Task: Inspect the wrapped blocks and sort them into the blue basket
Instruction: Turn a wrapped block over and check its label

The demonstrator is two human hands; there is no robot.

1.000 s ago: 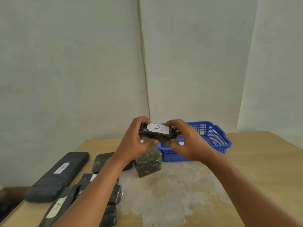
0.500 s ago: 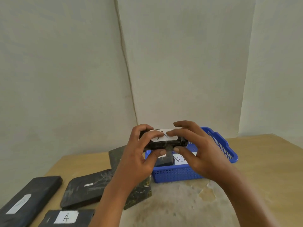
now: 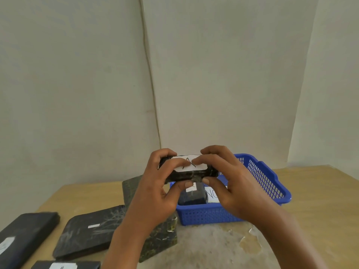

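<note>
Clearance above the blue perforated plastic basket (image 3: pixel 229 215) is partly taken up by both hands, which hold a small black wrapped block (image 3: pixel 191 172) in the air over the basket's near left corner. Bare tan wooden tabletop (image 3: pixel 320 200) lies open to the right of the basket, out to the table's far right edge. The basket stands close to the pale wall. Inside it lie a dark wrapped block (image 3: pixel 192 197) with a small white label and a white sheet (image 3: pixel 213 194) marked in black letters.

Left of the basket stands an upright mottled dark green stone block (image 3: pixel 157 239), just behind the left wrist. A flat black wrapped slab (image 3: pixel 91 233) and a long black wrapped bar (image 3: pixel 25 233) lie further left, well apart from the basket.

The left hand (image 3: pixel 155 193) and right hand (image 3: pixel 229 185) each grip one end of the held block, fingers curled over its top, thumbs beneath. Its white label (image 3: pixel 189 165), hand-lettered, faces up, partly covered by fingertips.
</note>
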